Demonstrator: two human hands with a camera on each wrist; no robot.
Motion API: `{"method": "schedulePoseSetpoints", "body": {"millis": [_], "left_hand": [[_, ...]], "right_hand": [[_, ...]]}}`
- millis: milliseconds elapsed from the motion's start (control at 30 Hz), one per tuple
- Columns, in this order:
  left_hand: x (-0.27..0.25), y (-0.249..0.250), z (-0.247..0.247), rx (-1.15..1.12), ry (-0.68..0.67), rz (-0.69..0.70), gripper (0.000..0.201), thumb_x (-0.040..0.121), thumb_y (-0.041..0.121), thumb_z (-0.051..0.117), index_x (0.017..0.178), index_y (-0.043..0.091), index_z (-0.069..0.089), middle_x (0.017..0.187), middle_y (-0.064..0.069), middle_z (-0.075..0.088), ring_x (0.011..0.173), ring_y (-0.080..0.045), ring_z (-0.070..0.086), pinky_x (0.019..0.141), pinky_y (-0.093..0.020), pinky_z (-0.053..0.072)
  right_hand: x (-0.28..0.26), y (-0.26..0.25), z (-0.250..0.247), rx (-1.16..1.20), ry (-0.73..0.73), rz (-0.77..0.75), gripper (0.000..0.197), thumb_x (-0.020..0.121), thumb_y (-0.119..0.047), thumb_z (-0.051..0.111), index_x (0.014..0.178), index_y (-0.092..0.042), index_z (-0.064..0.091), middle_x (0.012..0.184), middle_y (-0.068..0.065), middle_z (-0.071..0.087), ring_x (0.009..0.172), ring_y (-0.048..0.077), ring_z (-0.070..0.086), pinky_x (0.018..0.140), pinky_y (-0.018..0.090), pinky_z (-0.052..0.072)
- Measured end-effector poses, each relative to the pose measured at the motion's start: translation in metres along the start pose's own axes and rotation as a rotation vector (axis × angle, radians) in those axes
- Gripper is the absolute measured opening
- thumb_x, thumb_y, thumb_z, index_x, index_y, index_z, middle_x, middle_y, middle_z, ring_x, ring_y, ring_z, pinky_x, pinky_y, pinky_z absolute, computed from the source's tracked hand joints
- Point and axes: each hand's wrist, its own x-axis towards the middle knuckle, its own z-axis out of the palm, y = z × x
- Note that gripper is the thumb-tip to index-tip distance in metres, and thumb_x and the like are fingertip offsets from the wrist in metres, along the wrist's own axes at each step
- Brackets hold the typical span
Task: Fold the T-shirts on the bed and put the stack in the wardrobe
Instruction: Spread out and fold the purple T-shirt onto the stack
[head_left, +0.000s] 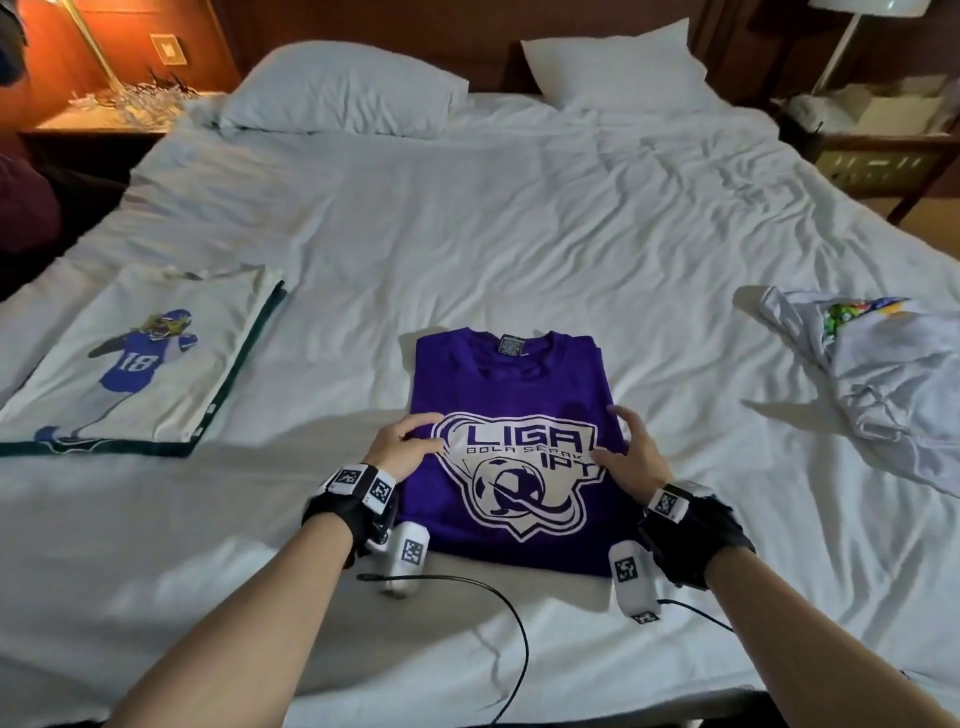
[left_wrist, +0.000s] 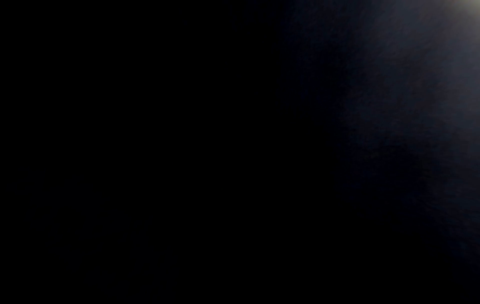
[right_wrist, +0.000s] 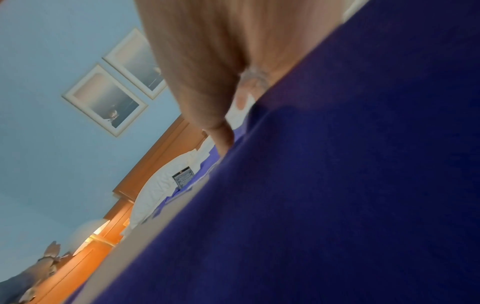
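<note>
We see the purple T-shirt (head_left: 511, 410) folded into a rectangle, lying flat on the bed (head_left: 519, 234) near its front edge, centred. Long axis runs from us toward the pillows; collar and neck tag point away, hem edge nearest us. White "LIGA" logo faces up.

Left hand (head_left: 402, 447) lies on the shirt's left edge, fingers stretched flat over the logo, grip open, holding nothing, just pressing fabric. Right hand (head_left: 636, 452) sits on the right edge, fingers spread and relaxed on the cloth, grip also open, nothing pinched. In the right wrist view the right hand (right_wrist: 207, 61) rests against the purple T-shirt (right_wrist: 337, 185), blurred. Left wrist view is almost black, tells us nothing.

Both wrists wear black straps with white tag blocks; a black cable (head_left: 498, 613) trails on the sheet below the shirt.

Left of it, well apart, a folded white T-shirt (head_left: 140, 364) with a player print, number 18, lies on top of something dark green. Right, well apart, a crumpled white T-shirt (head_left: 878, 384), unfolded. Two pillows (head_left: 343, 88) at the headboard. Nightstand with lamp (head_left: 93, 47) at left.
</note>
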Motion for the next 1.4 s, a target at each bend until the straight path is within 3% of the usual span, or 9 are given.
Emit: {"method": "schedulePoseSetpoints", "body": {"millis": [100,233,433,700,867,1033,1233,1300,1400], "left_hand": [[0.003,0.009,-0.005,-0.114,-0.033,-0.001,0.045,0.08,0.0,0.069,0.11,0.033,0.071,0.125,0.0,0.065,0.121,-0.013,0.055,0.11,-0.031,0.039],[-0.002,0.035,-0.032,-0.248,-0.042,0.075,0.049,0.083,-0.003,0.065,0.123,0.025,0.067,0.128,0.005,0.06,0.121,-0.007,0.054,0.099,-0.017,0.039],[-0.021,0.069,-0.139,-0.442,0.037,0.157,0.043,0.084,-0.006,0.062,0.118,0.019,0.07,0.106,-0.01,0.074,0.1,-0.026,0.07,0.092,-0.037,0.054],[-0.01,0.043,-0.342,-0.296,0.353,0.151,0.038,0.08,0.0,0.065,0.108,0.023,0.075,0.108,-0.005,0.074,0.105,-0.022,0.068,0.102,-0.038,0.048],[0.04,0.062,-0.443,-0.157,0.494,0.228,0.044,0.081,-0.007,0.061,0.12,0.01,0.068,0.119,-0.012,0.067,0.114,-0.022,0.062,0.11,-0.037,0.041],[0.091,0.096,-0.513,-0.121,0.534,0.314,0.046,0.084,-0.008,0.056,0.126,0.009,0.065,0.12,-0.015,0.066,0.113,-0.024,0.063,0.107,-0.034,0.043],[0.134,0.004,-0.515,0.038,0.678,0.103,0.051,0.083,0.002,0.068,0.131,0.015,0.061,0.124,-0.006,0.064,0.115,-0.021,0.059,0.1,-0.021,0.039],[0.136,-0.048,-0.502,0.116,0.726,-0.02,0.051,0.086,0.017,0.071,0.135,0.015,0.057,0.126,-0.008,0.064,0.116,-0.026,0.059,0.101,-0.027,0.041],[0.126,-0.095,-0.488,0.13,0.848,-0.177,0.047,0.085,0.04,0.071,0.122,0.011,0.065,0.122,-0.011,0.066,0.114,-0.031,0.059,0.097,-0.032,0.043]], "right_hand": [[0.002,-0.015,-0.007,0.186,-0.145,0.033,0.047,0.082,0.01,0.057,0.114,-0.023,0.067,0.109,0.016,0.07,0.099,0.029,0.067,0.095,0.042,0.052],[-0.006,-0.059,-0.013,0.397,-0.178,0.004,0.052,0.082,0.015,0.051,0.125,-0.012,0.063,0.108,0.015,0.07,0.098,0.029,0.066,0.09,0.036,0.055],[-0.037,-0.169,0.02,0.582,-0.308,-0.156,0.045,0.084,0.014,0.051,0.12,-0.011,0.064,0.107,0.013,0.072,0.094,0.028,0.068,0.075,0.029,0.059],[-0.033,-0.284,0.199,0.617,-0.453,-0.173,0.044,0.083,0.016,0.051,0.121,-0.006,0.06,0.109,0.015,0.068,0.083,0.022,0.066,0.068,0.021,0.058],[-0.005,-0.373,0.295,0.6,-0.436,-0.28,0.051,0.081,0.012,0.055,0.13,-0.003,0.057,0.118,0.016,0.065,0.106,0.031,0.063,0.098,0.046,0.051],[0.032,-0.445,0.34,0.649,-0.349,-0.401,0.055,0.082,0.008,0.055,0.135,-0.005,0.052,0.118,0.007,0.06,0.113,0.031,0.059,0.101,0.043,0.048],[0.038,-0.384,0.414,0.492,-0.411,-0.26,0.072,0.087,-0.004,0.061,0.15,-0.022,0.031,0.129,0.003,0.057,0.115,0.025,0.058,0.101,0.042,0.048],[0.032,-0.344,0.433,0.51,-0.431,-0.155,0.07,0.086,-0.009,0.064,0.145,-0.027,0.032,0.114,0.004,0.067,0.1,0.028,0.066,0.091,0.049,0.054],[0.027,-0.311,0.437,0.389,-0.331,-0.038,0.074,0.083,-0.023,0.072,0.144,-0.018,0.03,0.09,0.001,0.066,0.075,0.02,0.066,0.079,0.036,0.056]]}}
